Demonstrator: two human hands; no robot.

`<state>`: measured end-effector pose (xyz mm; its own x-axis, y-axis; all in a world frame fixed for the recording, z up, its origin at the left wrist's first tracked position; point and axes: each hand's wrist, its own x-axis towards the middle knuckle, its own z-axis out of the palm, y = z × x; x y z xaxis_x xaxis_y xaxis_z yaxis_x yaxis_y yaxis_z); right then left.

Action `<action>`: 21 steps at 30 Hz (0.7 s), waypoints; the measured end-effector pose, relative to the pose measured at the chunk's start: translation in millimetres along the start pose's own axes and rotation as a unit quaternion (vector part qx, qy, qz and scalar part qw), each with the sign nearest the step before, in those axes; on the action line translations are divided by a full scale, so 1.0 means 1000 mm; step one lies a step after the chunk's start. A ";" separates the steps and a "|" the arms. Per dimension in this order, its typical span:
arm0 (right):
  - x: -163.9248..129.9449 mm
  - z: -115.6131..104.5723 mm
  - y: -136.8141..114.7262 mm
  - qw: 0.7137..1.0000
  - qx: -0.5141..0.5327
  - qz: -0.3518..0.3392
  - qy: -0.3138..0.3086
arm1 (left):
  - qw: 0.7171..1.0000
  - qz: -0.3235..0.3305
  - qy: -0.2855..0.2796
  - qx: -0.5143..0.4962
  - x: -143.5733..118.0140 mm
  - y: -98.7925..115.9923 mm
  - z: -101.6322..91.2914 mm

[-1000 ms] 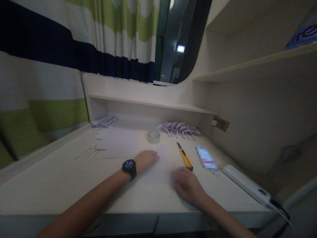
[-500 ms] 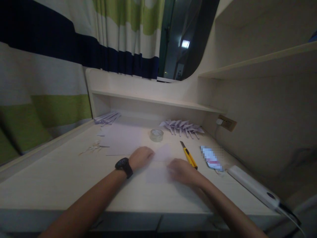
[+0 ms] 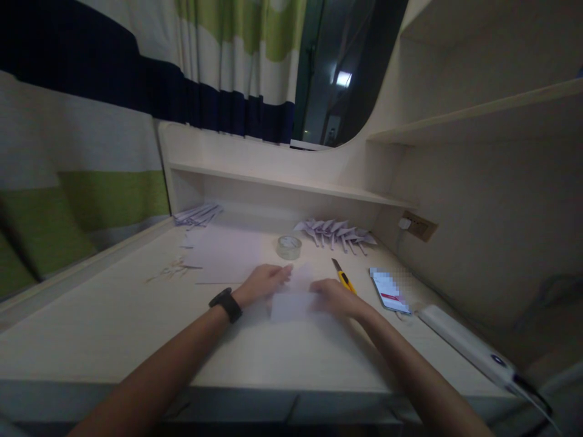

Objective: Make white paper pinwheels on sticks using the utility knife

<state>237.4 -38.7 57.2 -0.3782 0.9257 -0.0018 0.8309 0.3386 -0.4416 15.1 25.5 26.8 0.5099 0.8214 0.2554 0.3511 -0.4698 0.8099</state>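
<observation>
A small sheet of pale paper [image 3: 291, 300] is lifted off the desk [image 3: 113, 328] between both my hands. My left hand [image 3: 260, 284], with a dark watch at its wrist, grips the paper's left edge. My right hand [image 3: 336, 299] pinches its right edge. A yellow utility knife [image 3: 342, 276] lies just behind my right hand. A roll of clear tape [image 3: 288, 247] stands farther back in the middle. Behind it, a row of folded paper pieces [image 3: 337, 230] lines the desk's rear.
A phone [image 3: 390, 291] lies right of the knife, and a white power strip [image 3: 469, 349] runs along the right edge. More folded paper [image 3: 197, 214] and flat sheets [image 3: 223, 255] sit at the back left, with scraps [image 3: 173, 268] nearby. A low shelf [image 3: 282, 185] spans the back.
My right hand slid forward and left to the paper's right edge. Both hands took hold of the sheet and raised it off the desk. The view shifted slightly.
</observation>
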 end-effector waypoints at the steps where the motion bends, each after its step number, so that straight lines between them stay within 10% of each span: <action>1: 0.007 -0.004 0.003 1.000 0.027 0.001 0.012 | 0.999 -0.014 -0.010 -0.046 0.001 0.000 -0.001; 7: 0.044 -0.010 0.029 0.978 0.194 -0.011 0.070 | 0.990 -0.037 0.032 -0.135 0.004 -0.009 -0.007; 14: 0.053 0.019 0.051 0.847 0.462 0.037 0.260 | 0.965 -0.112 0.128 -0.199 0.007 -0.017 -0.017; 21: 0.048 0.020 0.046 0.849 0.492 -0.062 0.182 | 0.945 -0.117 0.156 -0.264 0.005 -0.016 -0.022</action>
<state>249.2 17.8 19.4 -0.1382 0.9448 0.2972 -0.0175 0.2977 -0.9545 -5.0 44.5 27.1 0.1823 0.9766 0.1138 -0.0578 -0.1049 0.9928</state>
